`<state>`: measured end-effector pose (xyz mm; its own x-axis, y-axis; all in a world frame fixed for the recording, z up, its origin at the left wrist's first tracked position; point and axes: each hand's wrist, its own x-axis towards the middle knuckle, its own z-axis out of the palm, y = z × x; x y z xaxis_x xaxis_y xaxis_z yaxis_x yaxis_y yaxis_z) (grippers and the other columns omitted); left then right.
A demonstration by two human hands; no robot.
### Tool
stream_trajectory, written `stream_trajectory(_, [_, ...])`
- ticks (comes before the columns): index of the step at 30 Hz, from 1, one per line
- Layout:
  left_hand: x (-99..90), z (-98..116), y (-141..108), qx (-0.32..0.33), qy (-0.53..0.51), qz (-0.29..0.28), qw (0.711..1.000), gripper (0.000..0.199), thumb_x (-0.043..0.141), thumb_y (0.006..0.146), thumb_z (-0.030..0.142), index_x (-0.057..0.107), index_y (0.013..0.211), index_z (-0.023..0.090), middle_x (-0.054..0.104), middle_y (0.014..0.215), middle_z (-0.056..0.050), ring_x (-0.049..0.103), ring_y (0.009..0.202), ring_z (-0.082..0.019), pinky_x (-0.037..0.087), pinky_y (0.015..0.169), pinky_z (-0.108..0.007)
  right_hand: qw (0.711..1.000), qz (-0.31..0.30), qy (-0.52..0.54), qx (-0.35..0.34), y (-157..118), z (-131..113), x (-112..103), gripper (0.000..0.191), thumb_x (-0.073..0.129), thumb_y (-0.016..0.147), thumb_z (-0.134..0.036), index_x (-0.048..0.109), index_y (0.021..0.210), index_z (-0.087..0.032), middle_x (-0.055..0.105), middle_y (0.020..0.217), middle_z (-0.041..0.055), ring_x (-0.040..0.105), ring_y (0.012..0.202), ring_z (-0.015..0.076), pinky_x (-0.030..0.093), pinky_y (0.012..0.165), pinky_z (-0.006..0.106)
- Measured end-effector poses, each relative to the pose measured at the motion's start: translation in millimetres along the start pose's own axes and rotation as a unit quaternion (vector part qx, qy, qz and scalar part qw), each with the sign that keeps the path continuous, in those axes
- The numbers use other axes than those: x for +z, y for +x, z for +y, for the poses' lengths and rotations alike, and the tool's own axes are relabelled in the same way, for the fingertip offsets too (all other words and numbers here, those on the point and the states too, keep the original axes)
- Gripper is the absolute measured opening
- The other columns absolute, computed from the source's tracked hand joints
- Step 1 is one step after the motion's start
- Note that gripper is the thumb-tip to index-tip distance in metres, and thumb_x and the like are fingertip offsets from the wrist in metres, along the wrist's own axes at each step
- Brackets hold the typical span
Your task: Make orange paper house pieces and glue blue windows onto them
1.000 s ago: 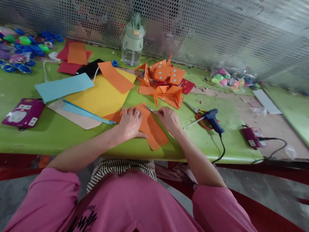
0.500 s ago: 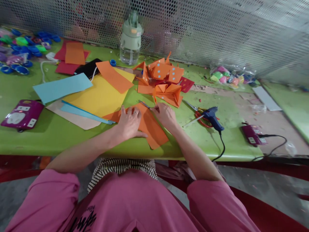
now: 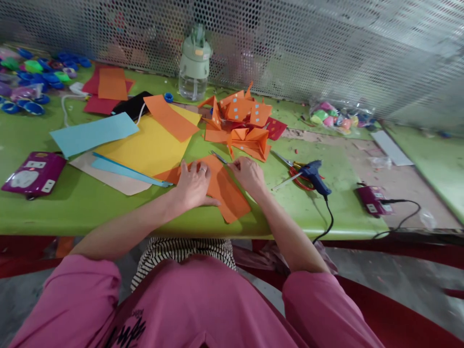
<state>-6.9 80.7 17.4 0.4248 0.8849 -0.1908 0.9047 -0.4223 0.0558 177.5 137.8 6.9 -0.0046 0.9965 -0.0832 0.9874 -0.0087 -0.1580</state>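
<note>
My left hand (image 3: 193, 183) lies flat with fingers spread on a sheet of orange paper (image 3: 232, 195), pressing it to the table. At the paper's far right edge, my right hand (image 3: 248, 174) pinches a slim metal tool (image 3: 218, 157). The tool's thin tip points left over the paper; most of its body is hidden in the fingers, so its exact kind is unclear. Just beyond are folded orange paper shapes (image 3: 241, 111), some with pale blue squares. Left of my left hand lie a yellow sheet (image 3: 145, 140) and a light blue strip (image 3: 96, 133).
Scissors (image 3: 284, 162) and a blue glue gun (image 3: 316, 176) with a cord lie to the right. A water bottle (image 3: 195, 67) stands by the perforated metal screen (image 3: 290, 53). Purple power boxes (image 3: 34, 174) sit at both sides. A bag of colourful pieces (image 3: 339, 116) lies at the back right.
The view has shifted slightly, so table items on the right appear a little further left. Both hands keep nearly the same places on the paper.
</note>
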Motion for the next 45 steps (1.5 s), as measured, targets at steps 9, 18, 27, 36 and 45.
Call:
stream_trajectory(9, [0.8, -2, 1, 0.004, -0.018, 0.020, 1.000, 0.103, 0.063, 0.081, 0.076, 0.046, 0.146, -0.001, 0.047, 0.151, -0.030, 0.047, 0.137, -0.044, 0.040, 0.110, -0.054, 0.998, 0.055, 0.017, -0.014, -10, 4, -3, 0.028, 0.050, 0.100, -0.036, 0.072, 0.099, -0.018, 0.074, 0.109, 0.0169, 0.067, 0.102, 0.0290, 0.048, 0.081, 0.037])
stream_trajectory(18, [-6.1, -24, 15, -0.026, -0.032, 0.036, 0.998, 0.088, 0.050, 0.097, 0.064, 0.030, 0.158, 0.004, 0.047, 0.155, -0.027, 0.056, 0.131, -0.039, 0.045, 0.106, -0.044, 0.985, -0.001, 0.157, -0.075, -53, 15, 0, 0.044, 0.073, 0.082, -0.035, 0.064, 0.122, -0.018, 0.074, 0.097, 0.0086, 0.068, 0.088, 0.0237, 0.049, 0.076, 0.033])
stream_trajectory(27, [-8.8, -36, 16, -0.055, -0.047, 0.055, 0.996, 0.083, 0.063, 0.094, 0.053, 0.033, 0.156, 0.006, 0.058, 0.141, -0.025, 0.056, 0.130, -0.035, 0.044, 0.106, -0.040, 0.960, 0.140, 0.235, -0.067, -5, 48, -52, 0.017, 0.056, 0.085, -0.028, 0.066, 0.095, -0.019, 0.066, 0.081, 0.0017, 0.057, 0.073, 0.0162, 0.044, 0.068, 0.027])
stream_trajectory(36, [-1.9, -40, 26, -0.049, -0.119, 0.057, 0.990, 0.075, 0.067, 0.089, 0.051, 0.045, 0.147, 0.009, 0.054, 0.143, -0.024, 0.059, 0.129, -0.033, 0.048, 0.102, -0.039, 0.979, 0.078, 0.171, -0.083, 107, -23, -60, 0.034, 0.053, 0.081, -0.014, 0.067, 0.112, -0.018, 0.071, 0.085, 0.0054, 0.065, 0.076, 0.0192, 0.048, 0.070, 0.028])
stream_trajectory(45, [-5.8, -41, 27, -0.066, -0.126, 0.074, 0.987, 0.042, 0.061, 0.097, 0.038, 0.059, 0.126, 0.008, 0.066, 0.125, -0.019, 0.068, 0.113, -0.026, 0.054, 0.090, -0.032, 0.986, 0.089, 0.124, -0.072, 183, -95, -61, 0.022, 0.058, 0.087, -0.018, 0.068, 0.106, -0.014, 0.074, 0.093, 0.0132, 0.069, 0.093, 0.0277, 0.053, 0.082, 0.039])
